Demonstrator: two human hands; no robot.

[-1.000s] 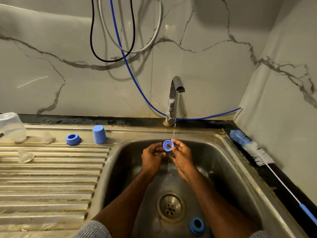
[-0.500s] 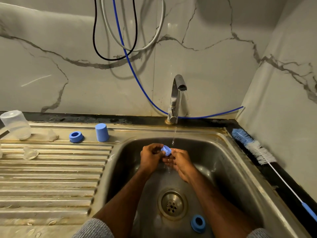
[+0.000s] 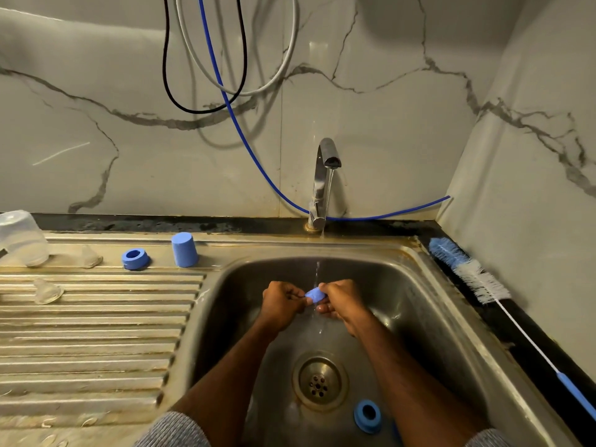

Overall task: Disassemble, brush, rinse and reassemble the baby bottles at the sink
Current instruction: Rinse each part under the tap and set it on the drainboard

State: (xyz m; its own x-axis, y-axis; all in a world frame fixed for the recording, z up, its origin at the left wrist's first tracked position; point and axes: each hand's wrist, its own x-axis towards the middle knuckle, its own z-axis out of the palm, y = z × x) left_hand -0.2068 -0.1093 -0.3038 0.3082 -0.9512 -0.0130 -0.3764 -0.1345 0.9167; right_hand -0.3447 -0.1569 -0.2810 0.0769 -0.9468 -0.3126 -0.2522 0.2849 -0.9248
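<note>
Over the sink (image 3: 429,304), the left hand (image 3: 281,305) and right hand (image 3: 342,301) both pinch a blue bottle ring (image 3: 315,295) under the tap (image 3: 324,179), evidently turning it so the thin stream rinses every side.

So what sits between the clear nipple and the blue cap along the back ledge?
Head view: a blue ring stands between the clear nipple and the blue cap.

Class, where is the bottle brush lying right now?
In the head view, the bottle brush lies on the dark counter right of the sink, against the right wall, bristles toward the tap.
</note>
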